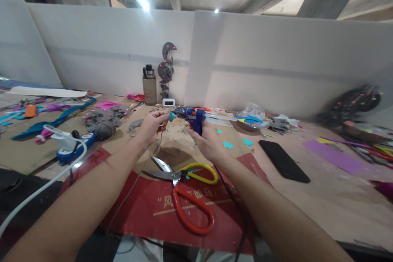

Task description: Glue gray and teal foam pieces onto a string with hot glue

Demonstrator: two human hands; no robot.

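Note:
My right hand [206,142] is closed round the grip of a blue glue gun [192,117], whose nozzle points left. My left hand [152,125] pinches a small teal foam piece [172,116] right at the nozzle tip. A thin wire hangs down from the left hand. Below the hands lie scissors with yellow handles [201,172] and larger scissors with red handles [192,211] on a red printed cardboard [144,208]. Small teal foam flowers [227,144] lie just right of my right hand.
A black phone [284,160] lies to the right. A brown bottle [149,85] and a grey hanging ornament [167,67] stand at the white wall. Coloured foam scraps, grey cut-outs [102,120], a white cable [37,190] and purple sheets [334,157] cover the table sides.

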